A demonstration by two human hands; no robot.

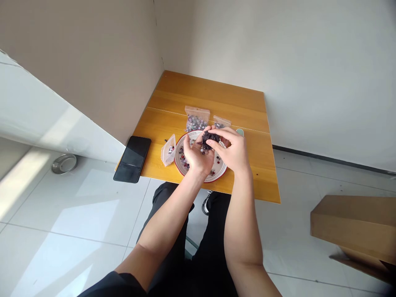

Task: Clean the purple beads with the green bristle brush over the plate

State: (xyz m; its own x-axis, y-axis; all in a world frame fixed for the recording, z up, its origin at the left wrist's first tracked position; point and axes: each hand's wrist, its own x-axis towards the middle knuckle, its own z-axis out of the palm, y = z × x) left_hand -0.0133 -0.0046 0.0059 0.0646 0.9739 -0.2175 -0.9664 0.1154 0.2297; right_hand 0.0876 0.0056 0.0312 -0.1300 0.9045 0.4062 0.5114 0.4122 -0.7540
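Note:
Over the round plate (pixel 178 164), white with a red rim, my left hand (pixel 198 156) is turned palm up with its thumb apart from the fingers. A dark, crumpled, bumpy clump (pixel 211 140) rests on that palm and fingers; its exact kind I cannot make out. My right hand (pixel 233 148) comes in from the right, thumb and fingers closed on the same clump. Small beads (pixel 182 159) in dark, red and clear tones lie on the plate, partly hidden by my hands. A small round bead seems to lie by the left palm.
Behind the plate stand a clear bag of beads (pixel 196 120) and a smaller bag (pixel 222 121). An opened little bag (pixel 168 150) lies left of it. A black phone (pixel 132 159) overhangs the wooden table's (pixel 216 88) left front edge. On the floor are a metal bowl (pixel 64 163) and cardboard box (pixel 355 214).

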